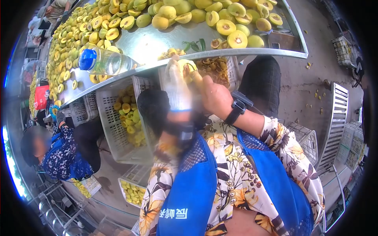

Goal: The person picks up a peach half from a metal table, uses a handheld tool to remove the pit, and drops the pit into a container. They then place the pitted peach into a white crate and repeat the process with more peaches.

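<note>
My left hand (177,88), in a white glove blurred by motion, is closed on a yellow peach half (188,69) just below the table's front edge. My right hand (216,96), bare and with a dark strap at the wrist, presses up against the fruit with curled fingers. Anything inside that fist is hidden. Under both hands, a crate holds brownish pits and scraps (216,67). On the metal table (151,41), halved peaches (237,39) lie cut side up beside a few green leaves (194,45).
A blue-capped clear bottle (104,61) lies on the table near its edge. Heaped peaches (84,33) cover the left side. A white crate (118,129) with peach pieces stands left of my legs. Another person (65,157) sits farther left. A slatted rack (334,126) stands right.
</note>
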Tool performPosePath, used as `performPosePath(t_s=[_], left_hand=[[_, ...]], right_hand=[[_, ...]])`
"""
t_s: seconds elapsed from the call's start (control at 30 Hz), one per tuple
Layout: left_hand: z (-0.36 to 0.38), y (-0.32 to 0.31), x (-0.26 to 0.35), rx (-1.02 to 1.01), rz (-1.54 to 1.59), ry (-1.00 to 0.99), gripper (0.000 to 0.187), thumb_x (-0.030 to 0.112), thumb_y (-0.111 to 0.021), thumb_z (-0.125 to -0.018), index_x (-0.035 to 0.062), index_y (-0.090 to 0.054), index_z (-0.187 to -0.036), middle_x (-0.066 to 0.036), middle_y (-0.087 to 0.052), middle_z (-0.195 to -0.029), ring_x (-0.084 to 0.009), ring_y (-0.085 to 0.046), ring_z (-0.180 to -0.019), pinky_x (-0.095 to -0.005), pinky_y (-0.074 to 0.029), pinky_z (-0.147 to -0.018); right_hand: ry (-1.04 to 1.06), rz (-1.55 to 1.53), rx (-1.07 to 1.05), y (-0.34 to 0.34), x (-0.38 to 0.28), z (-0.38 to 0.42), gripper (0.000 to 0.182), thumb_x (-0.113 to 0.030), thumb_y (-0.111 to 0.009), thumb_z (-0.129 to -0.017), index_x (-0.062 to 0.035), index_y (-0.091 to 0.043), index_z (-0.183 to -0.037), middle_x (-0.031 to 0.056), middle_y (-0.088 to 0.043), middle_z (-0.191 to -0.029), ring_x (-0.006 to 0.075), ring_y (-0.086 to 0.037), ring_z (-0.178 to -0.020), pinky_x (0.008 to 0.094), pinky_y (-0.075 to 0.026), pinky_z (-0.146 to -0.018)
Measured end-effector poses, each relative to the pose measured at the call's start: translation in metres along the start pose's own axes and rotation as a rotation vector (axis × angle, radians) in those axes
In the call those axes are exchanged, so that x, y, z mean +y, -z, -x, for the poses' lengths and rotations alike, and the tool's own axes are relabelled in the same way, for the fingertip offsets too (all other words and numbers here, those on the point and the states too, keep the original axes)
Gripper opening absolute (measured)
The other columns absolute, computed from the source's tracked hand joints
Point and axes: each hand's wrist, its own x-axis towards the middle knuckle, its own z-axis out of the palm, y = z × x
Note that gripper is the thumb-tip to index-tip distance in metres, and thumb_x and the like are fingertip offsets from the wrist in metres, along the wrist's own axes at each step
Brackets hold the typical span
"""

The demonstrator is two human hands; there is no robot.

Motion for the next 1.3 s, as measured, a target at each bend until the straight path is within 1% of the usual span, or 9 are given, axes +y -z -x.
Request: performPosePath(t_s=[0.33, 0.53, 0.67, 0.87, 0.93, 1.0, 1.07, 1.2, 1.3], left_hand=[[-0.02, 0.016, 0.026, -0.145, 0.0, 0.443, 0.035, 0.03, -0.048, -0.09, -0.002, -0.061, -0.096, -0.008, -0.061, -0.089, -0.0117, -0.057, -0.08, -0.0242, -0.047, -0.067], [-0.002, -0.005, 0.018, 0.107, -0.185, -0.036, 0.032, 0.025, -0.047, -0.092, -0.0033, -0.059, -0.103, -0.006, -0.062, -0.09, -0.0113, -0.056, -0.081, -0.0248, -0.046, -0.072], [0.003, -0.005, 0.019, 0.032, -0.172, -0.099, 0.03, 0.021, -0.048, -0.092, -0.0045, -0.057, -0.104, -0.01, -0.06, -0.096, -0.0149, -0.057, -0.082, -0.0254, -0.046, -0.075], [-0.025, 0.02, 0.01, -0.132, 0.096, 0.27, 0.033, 0.027, -0.049, -0.091, -0.0015, -0.053, -0.106, -0.014, -0.057, -0.092, -0.0232, -0.06, -0.077, -0.0321, -0.051, -0.069], [-0.02, 0.016, 0.007, -0.068, -0.417, -0.366, 0.035, 0.031, -0.049, -0.091, -0.0002, -0.052, -0.106, -0.013, -0.057, -0.091, -0.0228, -0.06, -0.075, -0.0333, -0.052, -0.065], [-0.014, 0.009, 0.011, -0.034, -0.417, -0.419, 0.036, 0.034, -0.048, -0.091, 0.0007, -0.051, -0.105, -0.013, -0.058, -0.09, -0.0232, -0.06, -0.073, -0.034, -0.053, -0.061], [-0.005, 0.007, 0.021, -0.027, 0.093, 0.117, 0.036, 0.035, -0.047, -0.092, 0.0015, -0.051, -0.105, -0.014, -0.059, -0.089, -0.0244, -0.061, -0.071, -0.0341, -0.053, -0.058], [-0.023, 0.014, 0.024, -0.044, 0.435, 0.578, 0.048, 0.05, -0.044, -0.088, 0.0033, -0.052, -0.098, -0.016, -0.06, -0.086, -0.029, -0.061, -0.069, -0.0374, -0.054, -0.05], [-0.024, 0.011, 0.021, -0.038, 0.475, 0.537, 0.051, 0.054, -0.046, -0.086, 0.005, -0.052, -0.098, -0.014, -0.059, -0.088, -0.029, -0.062, -0.073, -0.0392, -0.053, -0.049]], right_hand=[[0.117, 0.058, -0.098, -0.007, 0.009, -0.002, 0.018, -0.006, -0.051, -0.075, 0.0001, -0.038, -0.086, 0.0242, -0.052, -0.058, 0.0431, -0.054, -0.058, 0.0497, -0.042, -0.051], [-0.027, 0.009, -0.073, -0.016, -0.002, -0.009, 0.016, -0.005, -0.05, -0.076, 0.0031, -0.041, -0.087, 0.0238, -0.055, -0.062, 0.0415, -0.055, -0.061, 0.0483, -0.043, -0.056], [-0.031, -0.072, -0.093, -0.033, 0.009, -0.008, 0.017, -0.006, -0.051, -0.076, 0.0029, -0.043, -0.087, 0.0249, -0.055, -0.064, 0.0423, -0.055, -0.063, 0.0488, -0.043, -0.058], [-0.133, -0.13, -0.151, -0.011, -0.007, -0.013, 0.018, -0.008, -0.053, -0.075, 0.0035, -0.046, -0.087, 0.0269, -0.057, -0.07, 0.0429, -0.057, -0.068, 0.0476, -0.044, -0.061], [-0.134, -0.253, -0.151, -0.008, -0.009, -0.014, 0.02, -0.009, -0.054, -0.075, 0.0039, -0.048, -0.089, 0.0273, -0.057, -0.071, 0.0433, -0.057, -0.069, 0.047, -0.044, -0.062], [-0.109, -0.213, -0.126, -0.016, -0.007, -0.01, 0.024, -0.016, -0.055, -0.078, 0.0033, -0.047, -0.089, 0.0277, -0.058, -0.074, 0.0436, -0.058, -0.072, 0.0468, -0.045, -0.064], [-0.103, -0.2, -0.132, -0.02, -0.008, -0.007, 0.028, -0.021, -0.056, -0.079, 0.003, -0.047, -0.091, 0.0277, -0.059, -0.076, 0.0439, -0.058, -0.075, 0.0466, -0.046, -0.065], [-0.056, -0.204, -0.074, -0.034, -0.002, -0.004, 0.034, -0.023, -0.057, -0.079, 0.0028, -0.048, -0.099, 0.0257, -0.06, -0.076, 0.0409, -0.06, -0.072, 0.0442, -0.047, -0.064], [-0.14, -0.23, -0.133, -0.021, -0.009, -0.011, 0.036, -0.022, -0.058, -0.078, 0.0026, -0.048, -0.103, 0.0235, -0.061, -0.074, 0.0343, -0.062, -0.061, 0.0394, -0.049, -0.056]])
